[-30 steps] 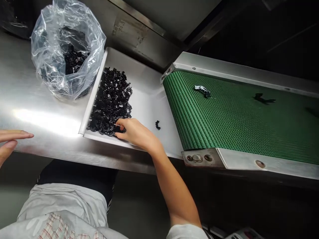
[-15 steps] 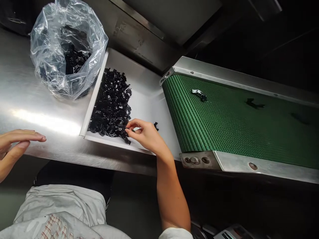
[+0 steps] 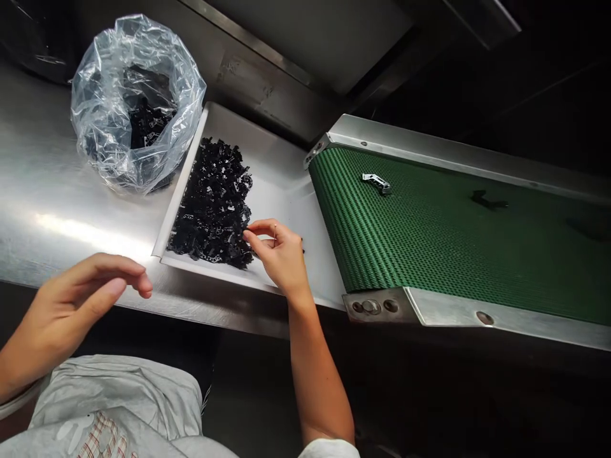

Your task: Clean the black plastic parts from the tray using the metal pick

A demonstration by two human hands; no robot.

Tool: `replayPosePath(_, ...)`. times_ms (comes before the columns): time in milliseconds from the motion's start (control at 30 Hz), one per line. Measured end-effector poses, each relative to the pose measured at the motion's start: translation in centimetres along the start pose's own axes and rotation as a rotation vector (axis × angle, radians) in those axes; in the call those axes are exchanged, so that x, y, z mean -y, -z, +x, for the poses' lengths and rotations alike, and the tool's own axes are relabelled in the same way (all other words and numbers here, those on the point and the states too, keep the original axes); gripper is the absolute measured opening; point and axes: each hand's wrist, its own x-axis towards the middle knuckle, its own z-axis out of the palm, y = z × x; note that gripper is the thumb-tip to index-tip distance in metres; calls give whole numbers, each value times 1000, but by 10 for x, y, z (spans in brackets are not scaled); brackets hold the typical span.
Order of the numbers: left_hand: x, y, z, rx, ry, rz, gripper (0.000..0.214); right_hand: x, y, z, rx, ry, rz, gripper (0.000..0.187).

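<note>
The right hand (image 3: 281, 254) is over the shiny metal tray (image 3: 281, 184). Its thumb and first finger are pinched together at the edge of the pile of small black parts (image 3: 214, 203). The grip looks closed on a small part there, but the part is too tiny and dark to make out.

The pile is a long heap. It runs from the near edge of the tray up toward the far end, and it lies along the tray's left wall. The tray sits on the steel worktop (image 3: 57, 203).

The left hand (image 3: 71, 305) floats above the near edge of the worktop. Its fingers are loosely curled and it holds nothing.

A clear plastic bag (image 3: 133, 102) with more black parts stands just left of the tray. To the right is a green belt (image 3: 453, 235). One small part (image 3: 377, 183) lies on it, lengthwise along the belt. Another dark part (image 3: 487, 202) lies farther right.
</note>
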Motion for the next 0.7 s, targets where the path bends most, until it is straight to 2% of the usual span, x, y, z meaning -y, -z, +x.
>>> replayPosePath(33,-14,-5,3,-4,21,-197,33,1,0,-1,-12,30,-18,16)
replayPosePath(100,-34,-11,8,4,83,-441,16,4,0,-2,-25,103,-50,8)
replayPosePath(167,-43,-14,13,42,92,-545,14,6,2,-6,-37,181,-67,5)
replayPosePath(300,-42,-26,17,137,127,-732,13,16,1,-24,-113,327,-60,6)
replayPosePath(367,-43,-37,18,154,180,-918,19,24,-3,-39,-158,452,-50,11)
replayPosePath(400,-45,-42,18,164,206,-1021,23,29,-5,-47,-171,559,-58,17)
replayPosePath(500,-50,-53,20,273,260,-1286,32,42,-8,-66,-109,722,-60,30)
replayPosePath(567,-50,-53,23,369,305,-1377,34,46,-7,-73,-37,726,-26,30)
replayPosePath(700,-46,-47,27,640,353,-1407,31,44,-7,-74,68,710,58,28)
